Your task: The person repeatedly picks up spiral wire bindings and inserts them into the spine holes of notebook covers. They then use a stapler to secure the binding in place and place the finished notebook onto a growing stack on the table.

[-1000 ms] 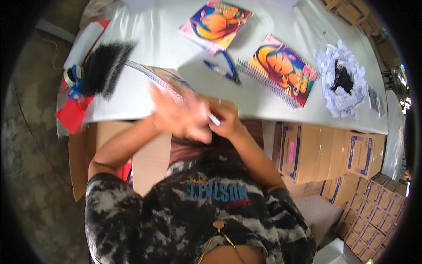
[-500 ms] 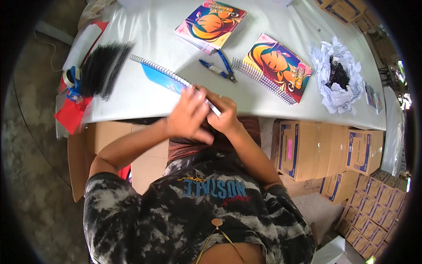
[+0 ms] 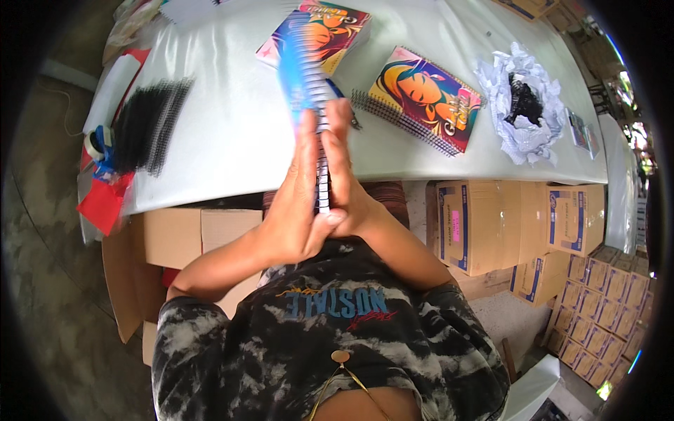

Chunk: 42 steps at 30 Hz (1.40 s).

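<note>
One white-covered surface (image 3: 232,126) is filling the upper part of the view, with cartons sitting underneath. Two bare hands are meeting at its near edge: left hand (image 3: 291,200) and right hand (image 3: 349,186), palms facing. One spiral notebook (image 3: 298,81) is standing edge-up between them, blue cover blurring, far end pointing out over the surface. Grip: both hands are clasping the notebook between flat palms and straight fingers, thumbs lying near its close end.

Counts: two piles of notebooks with illustrated covers are lying beyond the hands, a rear pile (image 3: 344,31) and a right pile (image 3: 428,98), the right one showing spirals; copies in each cannot be counted. One bundle of black coils (image 3: 151,123) is resting at left, coils too dense to count. One blue tape dispenser (image 3: 102,147) is sitting just beside it, one red piece (image 3: 105,200) hanging over the edge nearby. One crumpled wrapping (image 3: 491,77) is lying at right, holding one black bunch (image 3: 523,102). Small flat packets (image 3: 581,130) are lying farther right, number unclear.

Below: one open carton (image 3: 172,235) is standing at left; closed cartons (image 3: 484,224) are standing at right, many more stacking up behind.

In the way: the notebook is covering part of the rear pile; notebook and fingers are hiding most of one blue-handled tool (image 3: 335,88).
</note>
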### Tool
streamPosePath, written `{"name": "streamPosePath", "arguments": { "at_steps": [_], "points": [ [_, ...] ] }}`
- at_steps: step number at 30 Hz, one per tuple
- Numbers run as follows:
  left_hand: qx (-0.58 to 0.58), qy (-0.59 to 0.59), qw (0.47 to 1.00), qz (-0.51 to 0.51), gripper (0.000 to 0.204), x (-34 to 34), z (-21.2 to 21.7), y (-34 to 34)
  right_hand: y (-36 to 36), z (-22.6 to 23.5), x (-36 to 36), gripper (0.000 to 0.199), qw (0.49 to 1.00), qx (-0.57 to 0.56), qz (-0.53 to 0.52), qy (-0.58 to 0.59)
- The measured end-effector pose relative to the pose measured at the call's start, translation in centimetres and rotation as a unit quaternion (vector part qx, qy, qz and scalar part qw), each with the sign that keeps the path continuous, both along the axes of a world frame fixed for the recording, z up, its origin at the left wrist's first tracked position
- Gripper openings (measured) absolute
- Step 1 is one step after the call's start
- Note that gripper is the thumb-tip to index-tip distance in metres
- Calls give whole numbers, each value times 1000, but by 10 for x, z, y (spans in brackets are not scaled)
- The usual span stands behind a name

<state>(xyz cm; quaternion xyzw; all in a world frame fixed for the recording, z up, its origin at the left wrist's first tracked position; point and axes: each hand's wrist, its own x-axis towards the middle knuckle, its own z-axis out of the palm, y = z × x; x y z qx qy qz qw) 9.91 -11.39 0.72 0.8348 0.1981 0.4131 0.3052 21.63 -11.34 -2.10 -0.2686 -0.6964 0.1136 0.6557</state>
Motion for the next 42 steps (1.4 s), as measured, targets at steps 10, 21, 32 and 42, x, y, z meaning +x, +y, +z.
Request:
{"name": "streamPosePath", "arguments": {
  "at_steps": [10,21,32,42],
  "points": [
    [-536,-228,813,-4,15,1,-8,36,-14,35,58,15,914,-402,-35,37],
    [-412,-84,896,-141,15,6,6,71,-27,33,41,19,925,-354,-98,101],
    [-104,-145,977,115,45,143,30,116,-31,8,199,48,854,-20,-435,283],
    [-12,-51,963,265,36,160,-98,136,14,-78,172,28,785,-168,-540,254]
  ]
}}
